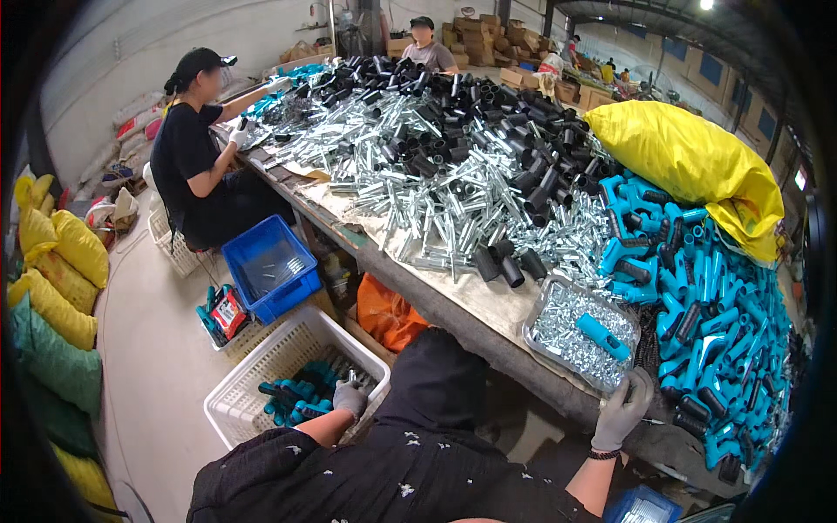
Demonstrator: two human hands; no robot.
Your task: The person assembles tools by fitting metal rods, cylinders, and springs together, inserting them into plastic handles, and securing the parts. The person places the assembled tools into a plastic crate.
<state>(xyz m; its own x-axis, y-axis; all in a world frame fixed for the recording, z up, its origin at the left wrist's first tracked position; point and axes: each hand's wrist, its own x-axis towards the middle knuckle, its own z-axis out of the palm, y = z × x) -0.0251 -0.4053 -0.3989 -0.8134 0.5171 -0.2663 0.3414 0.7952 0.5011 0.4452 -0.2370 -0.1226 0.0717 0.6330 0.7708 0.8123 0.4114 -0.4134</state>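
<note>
- left hand, gloved, lowered over the white basket on the floor beside the person's seat; fingers curl around a small metal piece just above the blue handles lying in it; basket sits low and close, likely so finished parts drop straight down
- right hand, gloved, rests at the near edge of the metal tray on the surface; fingers loosely bent; cannot tell if it grips anything
- tray holds small silver fittings plus one blue handle; placed within reach of the right hand
- right of tray: big heap of blue handles and black sleeves, touching the tray's side; yellow sack lies on top behind
- further back: pile of silver tubes and black tubes covers most of the surface, crowding the tray
- blue crate on the floor to the left; yellow sacks along the wall
- two other people work at the far end
</note>
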